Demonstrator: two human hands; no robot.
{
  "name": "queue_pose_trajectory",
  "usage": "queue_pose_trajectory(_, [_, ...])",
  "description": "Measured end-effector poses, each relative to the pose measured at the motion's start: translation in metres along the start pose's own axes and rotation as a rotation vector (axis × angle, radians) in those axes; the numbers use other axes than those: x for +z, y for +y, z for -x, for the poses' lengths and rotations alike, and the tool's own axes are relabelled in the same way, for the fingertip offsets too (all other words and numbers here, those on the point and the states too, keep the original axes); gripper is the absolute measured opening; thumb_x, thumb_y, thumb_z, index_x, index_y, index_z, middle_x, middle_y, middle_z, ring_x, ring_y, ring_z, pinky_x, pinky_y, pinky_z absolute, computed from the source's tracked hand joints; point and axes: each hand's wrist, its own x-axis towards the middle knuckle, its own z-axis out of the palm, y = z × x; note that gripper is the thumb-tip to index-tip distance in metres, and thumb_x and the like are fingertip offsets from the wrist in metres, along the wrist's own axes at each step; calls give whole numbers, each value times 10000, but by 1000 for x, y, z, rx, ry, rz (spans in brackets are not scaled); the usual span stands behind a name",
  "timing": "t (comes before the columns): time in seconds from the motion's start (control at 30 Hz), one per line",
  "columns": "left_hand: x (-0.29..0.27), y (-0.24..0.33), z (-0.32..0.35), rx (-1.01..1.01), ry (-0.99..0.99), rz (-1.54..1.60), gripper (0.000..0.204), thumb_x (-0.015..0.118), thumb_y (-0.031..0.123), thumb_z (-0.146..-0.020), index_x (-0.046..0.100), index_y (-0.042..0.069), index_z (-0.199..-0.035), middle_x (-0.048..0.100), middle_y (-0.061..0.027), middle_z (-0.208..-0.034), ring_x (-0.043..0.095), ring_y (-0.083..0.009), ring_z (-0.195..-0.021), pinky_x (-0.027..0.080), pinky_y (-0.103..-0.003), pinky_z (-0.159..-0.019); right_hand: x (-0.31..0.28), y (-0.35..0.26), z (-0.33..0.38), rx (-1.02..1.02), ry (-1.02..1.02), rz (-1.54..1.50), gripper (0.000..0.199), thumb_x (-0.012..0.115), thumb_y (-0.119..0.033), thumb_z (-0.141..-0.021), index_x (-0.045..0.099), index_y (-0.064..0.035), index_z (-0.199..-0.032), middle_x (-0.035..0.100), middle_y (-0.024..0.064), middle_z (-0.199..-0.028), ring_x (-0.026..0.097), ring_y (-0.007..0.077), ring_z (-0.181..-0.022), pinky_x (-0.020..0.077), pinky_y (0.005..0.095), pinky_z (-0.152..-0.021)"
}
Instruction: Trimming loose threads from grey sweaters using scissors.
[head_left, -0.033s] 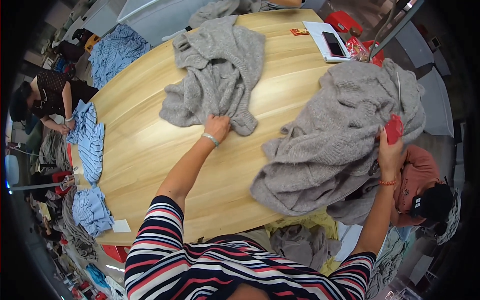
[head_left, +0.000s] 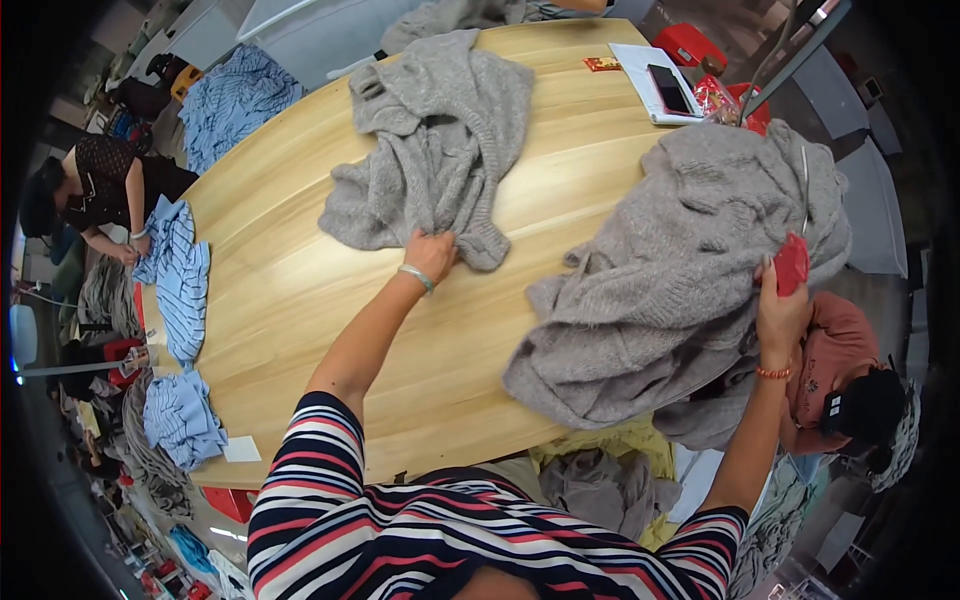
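Observation:
A grey knitted sweater (head_left: 450, 120) lies loosely spread over the wooden table (head_left: 280, 290). At its near edge, my left hand (head_left: 430, 255) is closed on a fold of the knit. My right hand (head_left: 780, 310), at the right side, grips what look like red-handled scissors (head_left: 793, 265), their long thin metal part pointing away from me. Beneath and beside that hand is a big heap of grey knitted garments (head_left: 650, 270), which hangs over the table's near right edge. The fingertips of my left hand are partly hidden by the folds.
At the far right lie a dark phone (head_left: 668, 90) on white paper and a red box (head_left: 688, 45). Blue striped cloth (head_left: 180, 285) rests along the left edge by a co-worker (head_left: 110, 195). Another person (head_left: 850, 370) is close beyond my right arm. More grey cloth (head_left: 610, 490) sits below the near edge.
My right hand and the red-handled scissors have shifted slightly to the right and nearer. My left hand has moved very slightly left, still on the sweater's edge.

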Motion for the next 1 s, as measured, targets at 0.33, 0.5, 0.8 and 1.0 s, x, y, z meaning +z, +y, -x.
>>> queue_pose_trajectory(0.33, [22, -6, 276, 143, -747, 304, 621, 707, 529, -713, 516, -5, -967, 637, -247, -861, 628, -401, -816, 492, -464, -720, 64, -115, 189, -36, -503, -109, 523, 594, -38, -822, 466, -36, -1330, 599, 215, -1179, 607, 322, -1069, 476, 347, -885])
queue_pose_trajectory(0.5, [57, 11, 347, 179, -546, 985, 514, 673, 332, -777, 546, -18, -1131, 634, -223, -1033, 625, -331, -957, 485, -393, -837, 90, -166, 267, -150, -608, 31, 530, 625, -78, -798, 487, -113, -1309, 617, 246, -1012, 587, 426, -961, 492, 399, -787])
queue_pose_trajectory(0.8, [18, -46, 276, -555, -535, 2393, 351, 518, 163, -846, 545, -26, -1141, 623, -136, -1124, 600, -267, -1017, 462, -423, -945, 88, -246, 329, -58, -958, 412, 485, 626, -184, -820, 502, -138, -1286, 642, 213, -958, 615, 392, -896, 503, 428, -734])
queue_pose_trajectory(1.0, [86, -49, 291, -420, -596, 2568, 378, 477, 288, -908, 553, -3, -1135, 628, -135, -1115, 598, -262, -1015, 464, -421, -936, 110, -239, 402, -127, -1136, 259, 468, 610, -233, -828, 504, -155, -1276, 643, 229, -834, 621, 414, -796, 487, 484, -705])
